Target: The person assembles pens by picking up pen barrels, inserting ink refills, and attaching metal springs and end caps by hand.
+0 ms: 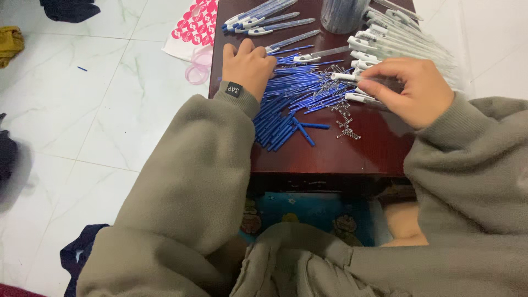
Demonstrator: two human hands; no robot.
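A pile of thin blue pen refills (297,96) lies on a small dark red-brown table (352,151). My left hand (247,66) rests on the left side of that pile, fingers curled down into the refills. My right hand (410,88) is closed on a clear pen barrel with a white end (345,77), lifted from a heap of the same barrels (407,41) at the table's right back. Small metal springs (345,118) are scattered between the two hands.
Several assembled blue-and-white pens (264,19) lie at the table's far left. A clear container (342,14) stands at the back. A red-dotted plastic bag (195,27) lies on the white tiled floor (82,110) to the left. Dark cloth sits at the floor's edges.
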